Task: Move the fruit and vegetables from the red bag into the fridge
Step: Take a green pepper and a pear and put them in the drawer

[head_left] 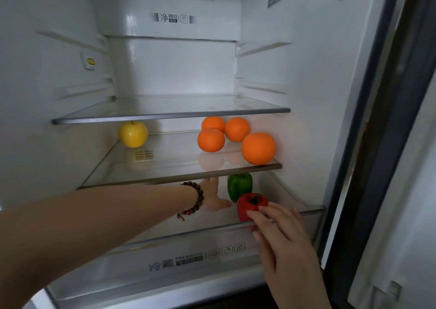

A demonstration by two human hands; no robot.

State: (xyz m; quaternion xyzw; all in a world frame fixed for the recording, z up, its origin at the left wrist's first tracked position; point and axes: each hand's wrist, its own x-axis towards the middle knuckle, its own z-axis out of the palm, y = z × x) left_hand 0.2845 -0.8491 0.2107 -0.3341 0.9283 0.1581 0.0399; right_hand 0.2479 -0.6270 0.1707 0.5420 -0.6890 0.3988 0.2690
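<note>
From the head view, the red pepper (251, 206) stands upright on the low shelf (203, 223), touching the right hand (280, 235), whose relaxed fingertips rest on it. Left of the pepper, the left hand (215, 196) reaches deeper, fingers hidden, so its state is unclear. A green pepper (239, 186) stands just behind.

"净 DEO" on the fridge's rear panel (173, 17); "冷藏 FRESHBOX" on the drawer front (175, 261).
</note>
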